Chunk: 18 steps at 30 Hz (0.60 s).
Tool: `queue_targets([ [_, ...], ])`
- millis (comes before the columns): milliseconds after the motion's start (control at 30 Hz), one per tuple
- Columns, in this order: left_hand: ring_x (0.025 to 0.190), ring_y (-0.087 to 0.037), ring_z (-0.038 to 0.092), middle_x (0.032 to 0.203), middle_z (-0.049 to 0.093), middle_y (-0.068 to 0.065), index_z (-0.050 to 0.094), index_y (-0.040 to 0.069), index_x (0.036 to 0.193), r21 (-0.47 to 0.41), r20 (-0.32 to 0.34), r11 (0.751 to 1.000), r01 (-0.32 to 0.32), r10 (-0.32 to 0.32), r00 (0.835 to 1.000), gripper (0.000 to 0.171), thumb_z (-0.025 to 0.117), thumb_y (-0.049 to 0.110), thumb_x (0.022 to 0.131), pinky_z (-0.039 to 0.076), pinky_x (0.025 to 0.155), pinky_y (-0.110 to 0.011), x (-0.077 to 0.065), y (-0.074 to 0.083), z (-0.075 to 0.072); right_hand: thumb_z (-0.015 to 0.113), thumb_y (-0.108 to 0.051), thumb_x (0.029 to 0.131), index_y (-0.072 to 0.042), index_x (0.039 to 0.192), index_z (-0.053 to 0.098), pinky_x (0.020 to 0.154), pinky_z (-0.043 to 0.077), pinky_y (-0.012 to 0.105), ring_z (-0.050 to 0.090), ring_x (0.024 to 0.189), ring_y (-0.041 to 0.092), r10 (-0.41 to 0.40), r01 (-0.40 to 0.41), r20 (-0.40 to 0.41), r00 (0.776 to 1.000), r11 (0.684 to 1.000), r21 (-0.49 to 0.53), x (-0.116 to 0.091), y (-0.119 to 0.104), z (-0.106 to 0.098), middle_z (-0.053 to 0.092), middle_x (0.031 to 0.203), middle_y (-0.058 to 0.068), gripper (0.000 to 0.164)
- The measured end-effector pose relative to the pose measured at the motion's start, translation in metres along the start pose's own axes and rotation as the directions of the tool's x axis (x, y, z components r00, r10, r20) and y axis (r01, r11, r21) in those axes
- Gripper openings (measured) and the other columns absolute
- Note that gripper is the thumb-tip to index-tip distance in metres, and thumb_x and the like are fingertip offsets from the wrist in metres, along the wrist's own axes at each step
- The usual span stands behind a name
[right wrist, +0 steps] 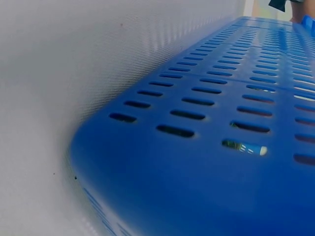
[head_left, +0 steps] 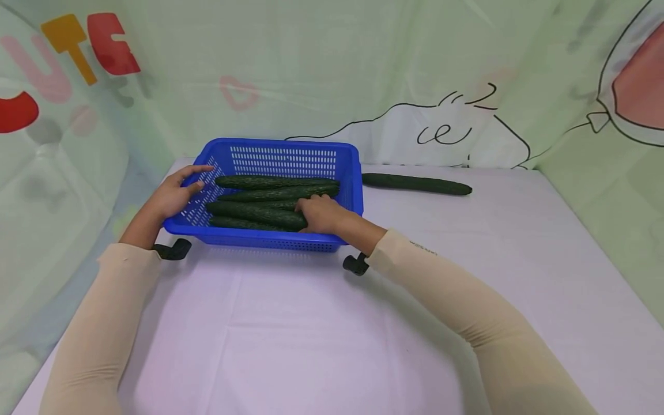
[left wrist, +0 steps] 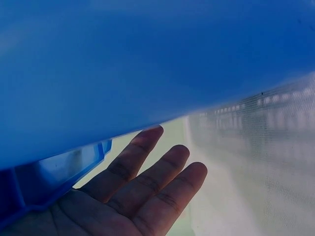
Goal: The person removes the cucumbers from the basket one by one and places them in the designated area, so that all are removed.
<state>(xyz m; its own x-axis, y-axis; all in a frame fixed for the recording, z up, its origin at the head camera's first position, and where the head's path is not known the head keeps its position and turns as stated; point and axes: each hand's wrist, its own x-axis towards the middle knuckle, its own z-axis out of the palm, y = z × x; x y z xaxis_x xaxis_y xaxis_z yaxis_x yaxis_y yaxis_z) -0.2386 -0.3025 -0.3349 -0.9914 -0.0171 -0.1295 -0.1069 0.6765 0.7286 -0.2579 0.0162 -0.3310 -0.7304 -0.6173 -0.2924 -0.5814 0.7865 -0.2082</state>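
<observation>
Sleeves (head_left: 93, 340), beige – small print (head_left: 423, 248) at right cuff, illegible. Blue basket (head_left: 275, 237): toward table (head_left: 415, 300)'s far left corner. Right hand (head_left: 327, 215): inside basket's near right corner, fingers bent round right end of gripped cucumber (head_left: 254, 213), which extends leftward, parallel to near rim. Left hand (head_left: 173, 193): at basket's left rim, fingers loosely extended. Loose cucumber (head_left: 417, 184): beyond and rightward, nearer right hand – lengthwise along table's far edge. Backdrop lettering (head_left: 78, 52): "UTE" legible; brands, none readable.
</observation>
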Motion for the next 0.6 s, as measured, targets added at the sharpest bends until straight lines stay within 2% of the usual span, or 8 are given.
queue_targets([
  [133, 0.132, -0.047, 0.044, 0.161, 0.021, -0.023, 0.034, 0.025, 0.154, -0.005, -0.001, 1.000, -0.003, 0.003, 1.000, 0.048, 0.039, 0.030, 0.106, 0.041, 0.102, -0.062, -0.0006, 0.0005, -0.0001, 0.067, -0.029, 0.094, -0.004, 0.143, 0.044, 0.108, 0.042, 0.041, 0.054, 0.127, 0.030, -0.008, 0.006, 0.025, 1.000, 0.998, 0.067, -0.0002, -0.0001, -0.0004, 0.061, 0.131, 0.016, 0.060],
  [233, 0.133, -0.047, 0.042, 0.162, 0.021, -0.022, 0.033, 0.024, 0.154, -0.010, 0.001, 1.000, -0.007, 0.007, 1.000, 0.048, 0.039, 0.029, 0.106, 0.039, 0.103, -0.061, -0.0011, 0.0014, 0.0003, 0.065, -0.027, 0.096, -0.002, 0.142, 0.041, 0.104, 0.046, 0.038, 0.059, 0.121, 0.028, -0.016, 0.011, 0.041, 0.999, 0.993, 0.116, 0.0002, 0.0008, 0.0010, 0.062, 0.130, 0.016, 0.058],
  [367, 0.137, -0.047, 0.039, 0.162, 0.019, -0.021, 0.032, 0.024, 0.154, -0.017, 0.005, 1.000, -0.002, 0.002, 1.000, 0.049, 0.039, 0.028, 0.106, 0.035, 0.106, -0.063, -0.0013, 0.0017, 0.0007, 0.062, -0.029, 0.097, -0.002, 0.142, 0.039, 0.105, 0.045, 0.038, 0.059, 0.123, 0.027, -0.016, 0.008, 0.050, 0.999, 0.989, 0.148, 0.0010, 0.0024, 0.0029, 0.058, 0.137, 0.016, 0.057],
  [600, 0.131, -0.048, 0.045, 0.162, 0.020, -0.022, 0.031, 0.028, 0.154, -0.018, 0.013, 1.000, 0.021, -0.021, 1.000, 0.048, 0.037, 0.032, 0.107, 0.045, 0.099, -0.061, 0.0014, -0.0019, 0.0007, 0.061, -0.030, 0.098, -0.002, 0.143, 0.039, 0.108, 0.042, 0.038, 0.055, 0.129, 0.027, -0.019, 0.007, 0.076, 0.997, 0.988, 0.153, 0.0041, 0.0032, 0.0040, 0.054, 0.143, 0.016, 0.057],
])
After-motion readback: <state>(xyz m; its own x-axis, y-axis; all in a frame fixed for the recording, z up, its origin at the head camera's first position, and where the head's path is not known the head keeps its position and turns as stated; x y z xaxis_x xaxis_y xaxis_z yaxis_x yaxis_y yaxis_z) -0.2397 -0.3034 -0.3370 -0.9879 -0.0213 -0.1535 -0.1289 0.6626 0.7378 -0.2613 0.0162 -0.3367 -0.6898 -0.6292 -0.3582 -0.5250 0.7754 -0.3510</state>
